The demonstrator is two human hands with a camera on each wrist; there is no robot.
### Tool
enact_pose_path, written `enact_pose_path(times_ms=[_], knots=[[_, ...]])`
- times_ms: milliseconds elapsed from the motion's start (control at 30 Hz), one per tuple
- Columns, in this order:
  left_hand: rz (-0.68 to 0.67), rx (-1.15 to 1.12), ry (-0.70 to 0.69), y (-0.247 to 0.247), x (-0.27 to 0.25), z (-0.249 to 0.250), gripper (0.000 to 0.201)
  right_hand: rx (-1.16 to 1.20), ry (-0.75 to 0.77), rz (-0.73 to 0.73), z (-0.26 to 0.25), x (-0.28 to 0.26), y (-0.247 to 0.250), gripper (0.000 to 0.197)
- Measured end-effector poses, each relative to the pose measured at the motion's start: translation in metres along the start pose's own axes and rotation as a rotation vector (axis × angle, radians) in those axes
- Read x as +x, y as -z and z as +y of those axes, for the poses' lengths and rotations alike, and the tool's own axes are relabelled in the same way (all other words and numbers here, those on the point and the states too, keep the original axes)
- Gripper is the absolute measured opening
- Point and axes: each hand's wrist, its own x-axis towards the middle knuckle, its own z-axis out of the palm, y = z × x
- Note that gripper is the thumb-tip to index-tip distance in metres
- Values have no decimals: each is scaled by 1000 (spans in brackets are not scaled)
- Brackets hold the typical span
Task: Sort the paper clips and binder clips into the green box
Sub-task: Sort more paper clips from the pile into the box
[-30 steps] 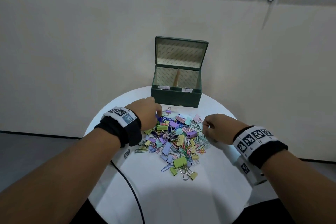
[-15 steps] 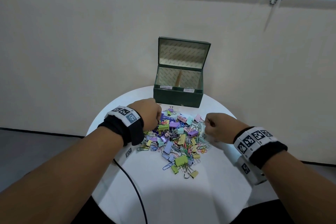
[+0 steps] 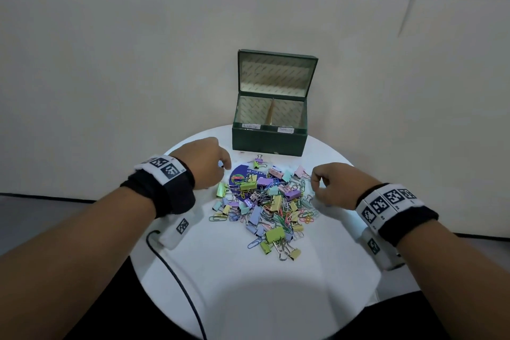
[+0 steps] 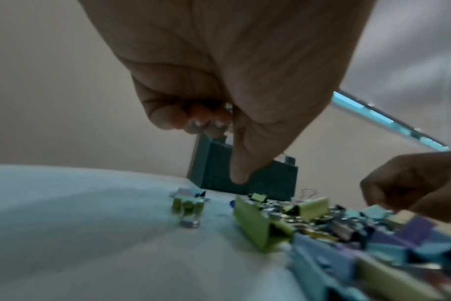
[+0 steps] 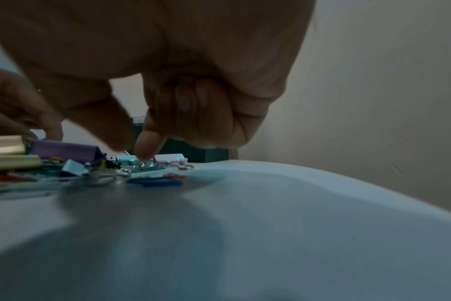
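The green box stands open at the table's far side, a divider splitting it into two compartments, each with a small label on the front rim. A heap of pastel binder clips and coloured paper clips lies in front of it. My left hand hovers at the heap's upper left edge. Its fingers are curled, with a small metallic clip glinting between them and the thumb. My right hand is at the heap's right edge, thumb and forefinger pointing down onto the clips; anything held there is hidden.
The round white table has bare surface toward me. A purple round sticker shows under the heap's upper left. A black cable runs off the front left. One green binder clip lies apart, left of the heap. A beige wall stands behind.
My left hand has drawn back to the left off the heap's top corner, uncovering the purple sticker. My right hand has stayed almost still at the right edge.
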Motion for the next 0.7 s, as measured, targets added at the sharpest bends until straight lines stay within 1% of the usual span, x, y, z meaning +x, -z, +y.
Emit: enact_pose_path(times_ms=[33, 67, 167, 300, 400, 500, 633, 700], knots=[[-10, 5, -38, 2, -4, 3, 14, -14, -3, -47, 0, -2, -1, 7], [-39, 0, -75, 4, -9, 5, 14, -17, -9, -79, 0, -4, -2, 8], [-147, 14, -128, 4, -22, 11, 28, -28, -10, -78, 4, -4, -4, 13], [-174, 73, -169, -1, -37, 13, 23, -39, 27, -54, 7, -3, -6, 12], [-176, 152, -169, -3, -45, 12, 33, -17, 36, -69, 7, -4, -6, 15], [-130, 211, -197, -4, -51, 9, 35, -12, 56, -71, 6, -4, -8, 8], [-204, 212, -204, -10, -64, 8, 31, -42, 91, -26, 5, -3, -11, 15], [-193, 210, -203, -14, -66, 9, 30, -24, 91, -42, 5, -4, -10, 13]])
